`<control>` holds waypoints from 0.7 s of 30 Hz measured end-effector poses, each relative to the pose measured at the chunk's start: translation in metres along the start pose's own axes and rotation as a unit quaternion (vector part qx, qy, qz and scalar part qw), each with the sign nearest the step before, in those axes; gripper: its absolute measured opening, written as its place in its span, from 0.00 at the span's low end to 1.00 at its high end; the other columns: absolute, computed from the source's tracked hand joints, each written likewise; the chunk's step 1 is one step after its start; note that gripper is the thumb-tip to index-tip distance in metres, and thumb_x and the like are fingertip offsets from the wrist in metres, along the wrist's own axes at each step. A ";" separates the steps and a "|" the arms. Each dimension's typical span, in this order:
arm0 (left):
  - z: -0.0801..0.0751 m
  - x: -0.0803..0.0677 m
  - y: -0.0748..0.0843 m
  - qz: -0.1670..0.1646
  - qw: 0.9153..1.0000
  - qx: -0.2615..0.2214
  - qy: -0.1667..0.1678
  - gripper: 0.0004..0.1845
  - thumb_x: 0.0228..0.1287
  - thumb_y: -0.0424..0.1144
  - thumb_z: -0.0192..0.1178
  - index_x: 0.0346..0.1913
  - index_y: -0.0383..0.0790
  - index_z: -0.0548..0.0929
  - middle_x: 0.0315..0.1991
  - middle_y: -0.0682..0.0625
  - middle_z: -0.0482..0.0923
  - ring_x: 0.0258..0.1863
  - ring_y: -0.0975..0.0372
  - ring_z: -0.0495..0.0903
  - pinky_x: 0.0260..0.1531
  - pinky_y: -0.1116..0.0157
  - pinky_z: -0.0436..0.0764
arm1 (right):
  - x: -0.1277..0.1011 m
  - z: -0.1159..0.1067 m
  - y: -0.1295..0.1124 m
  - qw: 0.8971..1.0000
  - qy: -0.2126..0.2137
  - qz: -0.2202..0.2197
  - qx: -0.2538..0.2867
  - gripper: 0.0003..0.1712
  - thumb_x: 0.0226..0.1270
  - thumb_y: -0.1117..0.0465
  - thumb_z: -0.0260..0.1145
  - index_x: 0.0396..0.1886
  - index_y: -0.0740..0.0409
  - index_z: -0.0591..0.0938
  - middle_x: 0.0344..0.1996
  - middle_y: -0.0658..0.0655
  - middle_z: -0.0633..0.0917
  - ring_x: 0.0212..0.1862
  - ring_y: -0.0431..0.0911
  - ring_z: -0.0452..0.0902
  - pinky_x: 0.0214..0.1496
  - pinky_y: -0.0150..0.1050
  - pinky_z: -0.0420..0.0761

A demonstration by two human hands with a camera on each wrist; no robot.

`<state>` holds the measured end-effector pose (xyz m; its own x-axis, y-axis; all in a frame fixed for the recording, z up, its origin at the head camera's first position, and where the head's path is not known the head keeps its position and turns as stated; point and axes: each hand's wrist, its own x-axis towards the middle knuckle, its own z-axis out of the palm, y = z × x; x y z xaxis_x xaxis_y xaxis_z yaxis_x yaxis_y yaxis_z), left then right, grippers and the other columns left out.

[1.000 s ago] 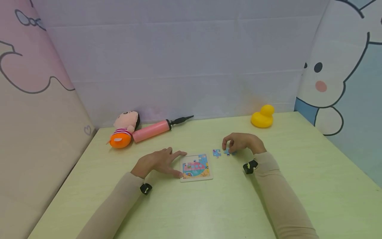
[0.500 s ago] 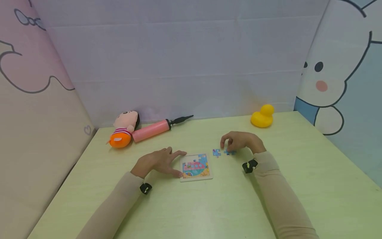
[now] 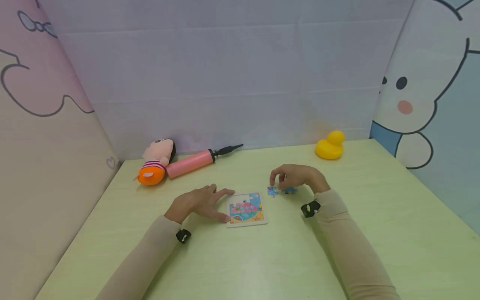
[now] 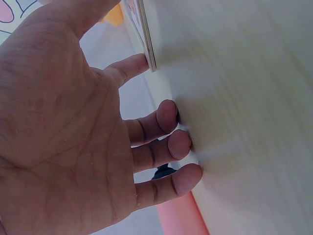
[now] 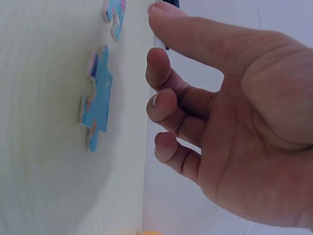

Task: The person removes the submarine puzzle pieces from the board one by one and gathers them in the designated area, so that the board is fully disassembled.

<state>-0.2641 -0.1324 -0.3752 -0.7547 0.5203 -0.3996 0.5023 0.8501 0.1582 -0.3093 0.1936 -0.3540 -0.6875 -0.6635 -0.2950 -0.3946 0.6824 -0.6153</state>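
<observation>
A small square puzzle board [image 3: 246, 209] with a colourful picture lies on the pale green table [image 3: 262, 258]. My left hand [image 3: 225, 205] rests flat beside the board's left edge, fingers spread, fingertips [image 4: 180, 142] on the table and one finger against the board's edge [image 4: 146, 44]. Two loose blue puzzle pieces [image 3: 272, 191] [image 3: 289, 191] lie to the right of the board. My right hand [image 3: 276, 180] hovers just above them with loosely curled fingers [image 5: 161, 105] and holds nothing. In the right wrist view both pieces [image 5: 97, 100] [image 5: 114, 14] lie flat, apart from the fingers.
A yellow rubber duck [image 3: 330, 146] sits at the back right. A small doll [image 3: 155, 161] and a pink hand pump [image 3: 195, 160] lie at the back left by the wall. Padded walls close in the table on the left, back and right.
My right hand has shifted a little to the left, over the loose pieces and nearer the left one. The left hand and the board have stayed put.
</observation>
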 end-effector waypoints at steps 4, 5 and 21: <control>0.001 0.000 0.001 -0.001 1.000 -0.002 -0.002 0.47 0.57 0.71 0.62 0.77 0.63 0.57 0.60 0.39 0.68 0.54 0.49 0.72 0.53 0.45 0.75 | 0.004 0.003 -0.002 1.000 -0.001 -0.016 -0.009 0.09 0.69 0.71 0.63 0.46 0.60 0.81 0.26 0.54 0.77 0.26 0.42 0.67 0.34 0.36 0.70; 0.001 0.000 0.001 -0.002 1.000 -0.002 -0.003 0.47 0.57 0.71 0.62 0.77 0.63 0.58 0.61 0.38 0.67 0.54 0.49 0.72 0.54 0.45 0.75 | 0.006 0.004 -0.002 1.000 0.000 -0.018 -0.013 0.09 0.68 0.71 0.64 0.46 0.59 0.81 0.26 0.54 0.77 0.26 0.42 0.68 0.34 0.36 0.70; 0.000 0.001 0.002 -0.017 1.000 -0.004 -0.005 0.47 0.56 0.72 0.62 0.77 0.64 0.58 0.62 0.38 0.68 0.57 0.48 0.72 0.54 0.43 0.75 | 0.029 0.028 -0.029 0.998 -0.020 -0.020 -0.053 0.08 0.66 0.65 0.69 0.43 0.52 0.83 0.29 0.50 0.78 0.32 0.42 0.70 0.37 0.35 0.69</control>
<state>-0.2639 -0.1299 -0.3756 -0.7667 0.4904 -0.4143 0.4733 0.8678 0.1514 -0.3006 0.1458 -0.3654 -0.6467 -0.7006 -0.3016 -0.4851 0.6829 -0.5461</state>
